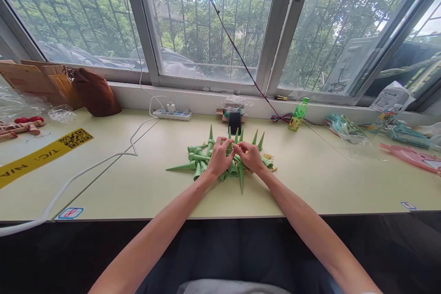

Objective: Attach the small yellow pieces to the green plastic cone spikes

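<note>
A heap of several green cone-shaped spikes (201, 158) lies in the middle of the pale table (144, 183). Small yellow pieces (269, 156) are scattered at the heap's right side. My left hand (219, 158) and my right hand (251, 155) meet above the heap, fingers curled and pinched together. Between the fingertips sits a green spike with something small and yellow; which hand grips which part is hard to make out.
A white power strip (172, 113) with its cable (86, 172) lies at the back left. A brown pouch (93, 93) and cardboard (31, 78) stand by the window. A green bottle (298, 115) lies at the back right, near plastic bags (344, 127). Yellow tape (41, 156) marks the left.
</note>
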The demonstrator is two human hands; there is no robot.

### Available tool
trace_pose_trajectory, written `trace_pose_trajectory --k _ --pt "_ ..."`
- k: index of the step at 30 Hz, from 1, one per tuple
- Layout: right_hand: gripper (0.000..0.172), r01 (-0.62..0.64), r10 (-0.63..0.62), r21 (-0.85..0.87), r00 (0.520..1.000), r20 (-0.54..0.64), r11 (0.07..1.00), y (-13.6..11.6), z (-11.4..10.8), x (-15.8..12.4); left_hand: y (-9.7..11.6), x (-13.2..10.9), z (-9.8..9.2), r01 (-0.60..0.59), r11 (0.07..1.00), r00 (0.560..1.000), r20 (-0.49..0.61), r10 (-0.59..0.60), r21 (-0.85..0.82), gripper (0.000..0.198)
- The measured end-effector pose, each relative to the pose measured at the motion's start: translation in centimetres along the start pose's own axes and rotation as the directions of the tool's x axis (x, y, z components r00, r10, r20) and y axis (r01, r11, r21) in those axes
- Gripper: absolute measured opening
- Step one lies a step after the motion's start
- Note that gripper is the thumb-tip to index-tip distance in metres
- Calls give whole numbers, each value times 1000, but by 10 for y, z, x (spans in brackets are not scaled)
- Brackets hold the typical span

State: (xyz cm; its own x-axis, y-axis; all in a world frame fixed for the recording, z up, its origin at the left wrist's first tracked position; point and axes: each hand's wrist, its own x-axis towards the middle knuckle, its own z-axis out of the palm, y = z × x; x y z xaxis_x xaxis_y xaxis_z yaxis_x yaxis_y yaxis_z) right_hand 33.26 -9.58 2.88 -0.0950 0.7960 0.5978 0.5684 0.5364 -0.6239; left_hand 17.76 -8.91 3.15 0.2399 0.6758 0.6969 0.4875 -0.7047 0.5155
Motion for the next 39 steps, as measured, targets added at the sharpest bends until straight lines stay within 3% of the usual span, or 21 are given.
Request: trace_pose_trajectory --k 39 --pt "51 28 -28 42 1000 6 999 1 1 0 -1 -1 0 49 998 999 -4 -49 -40 22"
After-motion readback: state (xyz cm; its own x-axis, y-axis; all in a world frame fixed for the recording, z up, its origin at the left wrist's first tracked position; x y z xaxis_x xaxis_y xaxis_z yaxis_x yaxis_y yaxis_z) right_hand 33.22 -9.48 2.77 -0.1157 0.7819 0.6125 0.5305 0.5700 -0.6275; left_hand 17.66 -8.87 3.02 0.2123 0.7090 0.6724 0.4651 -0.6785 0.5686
